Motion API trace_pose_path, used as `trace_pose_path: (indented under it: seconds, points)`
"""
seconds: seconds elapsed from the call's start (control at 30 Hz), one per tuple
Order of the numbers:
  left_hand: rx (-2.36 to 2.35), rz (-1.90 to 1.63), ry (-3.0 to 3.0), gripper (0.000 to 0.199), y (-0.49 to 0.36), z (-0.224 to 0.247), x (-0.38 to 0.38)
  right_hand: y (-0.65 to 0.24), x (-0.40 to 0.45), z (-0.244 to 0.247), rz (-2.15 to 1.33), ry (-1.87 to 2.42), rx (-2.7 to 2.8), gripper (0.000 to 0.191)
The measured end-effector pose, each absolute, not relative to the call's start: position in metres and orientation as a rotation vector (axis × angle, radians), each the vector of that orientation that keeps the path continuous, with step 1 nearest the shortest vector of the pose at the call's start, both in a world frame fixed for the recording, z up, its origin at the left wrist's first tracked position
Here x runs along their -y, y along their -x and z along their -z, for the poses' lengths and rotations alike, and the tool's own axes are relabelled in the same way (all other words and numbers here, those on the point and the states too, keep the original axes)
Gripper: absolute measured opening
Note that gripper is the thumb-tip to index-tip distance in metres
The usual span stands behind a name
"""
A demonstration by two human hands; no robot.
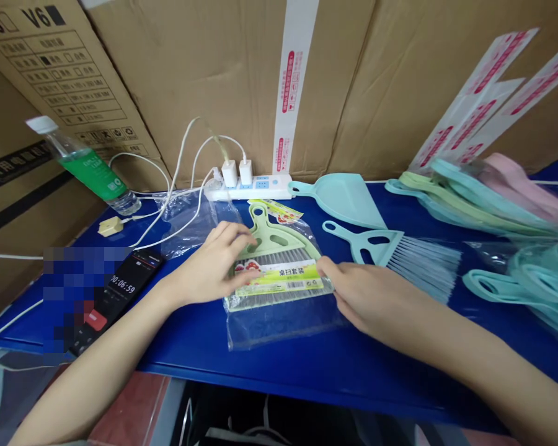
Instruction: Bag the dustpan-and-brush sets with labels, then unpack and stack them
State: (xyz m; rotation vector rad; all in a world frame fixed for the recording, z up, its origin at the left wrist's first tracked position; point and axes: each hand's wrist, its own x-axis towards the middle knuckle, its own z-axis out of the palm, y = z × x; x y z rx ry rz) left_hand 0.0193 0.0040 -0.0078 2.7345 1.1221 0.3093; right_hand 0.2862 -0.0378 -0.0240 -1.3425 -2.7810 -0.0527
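A pale green dustpan and brush set point(279, 243) lies on the blue tabletop, its grey bristles behind a white-and-green paper label point(302, 275). A clear plastic bag point(279, 328) spreads below it. My left hand point(216, 263) rests at the set's left edge, thumb on the label, with thumb and fingers apart. My right hand point(360, 294) is closed on the right edge of the set, thumb on top; its other fingers are partly hidden. Just right of the set lie a light blue brush point(379, 244) and a light blue dustpan point(341, 197).
Several stacked dustpans point(483, 192) and bagged blue sets point(544, 279) lie at the right. A power strip point(279, 186) with cables stands against the cardboard boxes point(214, 68). At the left are a bottle point(90, 173), a phone point(125, 288) and a yellow plug point(110, 227).
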Motion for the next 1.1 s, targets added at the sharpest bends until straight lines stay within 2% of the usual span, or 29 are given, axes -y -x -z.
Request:
trace_pose_path:
  seconds: [0.1,0.17,0.3,0.4,0.57,0.73,0.87,1.0,1.1]
  points:
    - [-0.941,-0.154,-2.741,0.04,-0.024,0.002,0.009,-0.284,0.041,0.024,0.167,1.307,2.746,0.023]
    - [-0.914,-0.07,-2.751,0.033,-0.027,0.002,0.015,-0.285,0.04,0.025,0.214,1.286,2.71,0.017]
    - [-0.913,0.041,-2.797,0.016,-0.03,0.005,0.02,-0.285,0.038,0.027,0.227,1.194,2.731,0.017]
    - [-0.906,0.13,-2.815,0.017,-0.028,0.003,0.022,-0.286,0.038,0.029,0.253,1.161,2.737,0.021]
    - [-0.923,0.221,-2.798,0.032,-0.024,-0.001,0.025,-0.286,0.039,0.031,0.288,1.165,2.725,0.026]
    - [-0.934,0.234,-2.782,0.025,-0.023,0.002,0.024,-0.285,0.042,0.03,0.18,1.211,2.721,0.029]
    - [-0.964,0.17,-2.817,0.032,-0.021,0.003,0.02,-0.283,0.043,0.029,0.136,1.253,2.716,0.025]
    - [-1.097,0.118,-2.832,0.027,-0.02,0.002,0.02,-0.282,0.043,0.027,0.121,1.312,2.731,0.017]
    - [-1.238,0.076,-2.84,0.028,-0.021,0.003,0.02,-0.281,0.041,0.026,0.073,1.339,2.753,0.018]
